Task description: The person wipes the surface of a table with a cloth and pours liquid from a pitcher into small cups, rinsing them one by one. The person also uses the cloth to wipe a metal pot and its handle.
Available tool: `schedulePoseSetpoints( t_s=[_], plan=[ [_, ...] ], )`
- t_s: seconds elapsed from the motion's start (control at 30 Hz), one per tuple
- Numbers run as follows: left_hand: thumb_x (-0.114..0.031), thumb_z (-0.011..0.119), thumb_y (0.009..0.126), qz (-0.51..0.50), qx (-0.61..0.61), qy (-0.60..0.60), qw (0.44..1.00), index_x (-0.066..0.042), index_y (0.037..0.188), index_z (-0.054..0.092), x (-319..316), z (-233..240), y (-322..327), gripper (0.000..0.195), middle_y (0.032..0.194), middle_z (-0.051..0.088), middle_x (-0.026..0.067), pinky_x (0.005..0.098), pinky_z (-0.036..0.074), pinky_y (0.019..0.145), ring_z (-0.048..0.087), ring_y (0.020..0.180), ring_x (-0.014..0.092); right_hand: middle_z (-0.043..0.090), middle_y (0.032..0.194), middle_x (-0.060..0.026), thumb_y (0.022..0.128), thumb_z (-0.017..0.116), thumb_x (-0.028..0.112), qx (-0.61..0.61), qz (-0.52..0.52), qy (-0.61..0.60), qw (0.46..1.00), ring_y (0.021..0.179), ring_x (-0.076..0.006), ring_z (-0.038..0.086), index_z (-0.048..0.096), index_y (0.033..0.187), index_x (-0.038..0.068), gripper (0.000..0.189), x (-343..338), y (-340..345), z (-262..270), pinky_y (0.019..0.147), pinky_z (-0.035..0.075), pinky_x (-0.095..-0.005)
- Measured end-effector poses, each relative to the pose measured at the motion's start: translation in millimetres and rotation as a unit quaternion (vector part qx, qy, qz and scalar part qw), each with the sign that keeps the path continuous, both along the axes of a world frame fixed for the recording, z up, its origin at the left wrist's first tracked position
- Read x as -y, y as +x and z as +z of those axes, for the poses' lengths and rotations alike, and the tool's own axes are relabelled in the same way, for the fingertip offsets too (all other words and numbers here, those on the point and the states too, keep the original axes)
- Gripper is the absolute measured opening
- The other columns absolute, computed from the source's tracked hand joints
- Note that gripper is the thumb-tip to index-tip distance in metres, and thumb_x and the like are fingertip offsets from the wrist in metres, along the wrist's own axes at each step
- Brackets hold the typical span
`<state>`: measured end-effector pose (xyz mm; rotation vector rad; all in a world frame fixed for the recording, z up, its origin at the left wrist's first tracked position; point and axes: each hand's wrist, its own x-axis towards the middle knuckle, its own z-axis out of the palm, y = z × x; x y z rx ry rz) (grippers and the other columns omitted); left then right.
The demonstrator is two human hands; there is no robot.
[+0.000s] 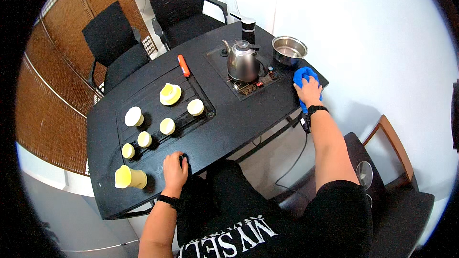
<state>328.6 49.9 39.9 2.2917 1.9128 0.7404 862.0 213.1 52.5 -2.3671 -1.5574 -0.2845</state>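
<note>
My right hand (309, 90) lies on a blue cloth (301, 75) at the right corner of the black table (229, 122), its fingers pressed onto the fabric. At the table's near edge rests my left hand (175, 169), curled, with no object visible in it. To its left stands a pale yellow pitcher (134, 178). Several small cups, one of them a cup (167, 126) near the middle, sit along the tea tray (154, 95). A wider pale cup (134, 116) and a lidded bowl on a saucer (170, 95) are behind them. An orange-red packet (183, 65) lies at the tray's far edge.
A steel kettle (244, 62) stands on a built-in hob (247, 91). Behind are a black cylindrical container (248, 30) and a steel pot (289, 51). Black office chairs (175, 3) stand beyond the table. A cable (304, 150) hangs below its right edge; a wooden-backed chair (391, 143) is at right.
</note>
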Motion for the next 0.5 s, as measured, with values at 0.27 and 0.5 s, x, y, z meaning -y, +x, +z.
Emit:
schedulePoseSetpoints(
  t_s=[0.27,0.5],
  plan=[
    [-0.012,0.063,0.087,-0.001,-0.006,-0.02,1.0,-0.002,0.102,0.06,-5.5,4.0,5.4,0.018,0.089,0.062,0.018,0.0476,0.043,0.078,0.056,0.088,0.039,0.053,0.133,-0.0191,0.088,0.059,0.05,0.006,0.22,0.044,0.974,0.127,-0.0373,0.043,0.072,0.105,0.003,0.052,47.9,-124.4,-6.6,0.105,0.031,-0.0563],
    [-0.005,0.063,0.084,-0.027,0.007,0.01,1.0,-0.001,0.103,0.059,-1.2,3.2,0.9,0.019,0.084,0.058,0.0158,0.0448,0.042,0.075,0.053,0.08,0.036,0.049,0.141,-0.0148,0.08,0.071,0.043,-0.058,0.493,0.106,0.862,0.135,-0.0343,0.041,0.069,0.111,0.014,0.042,129.7,-197.6,-15.9,0.113,0.027,-0.0558]
  ],
)
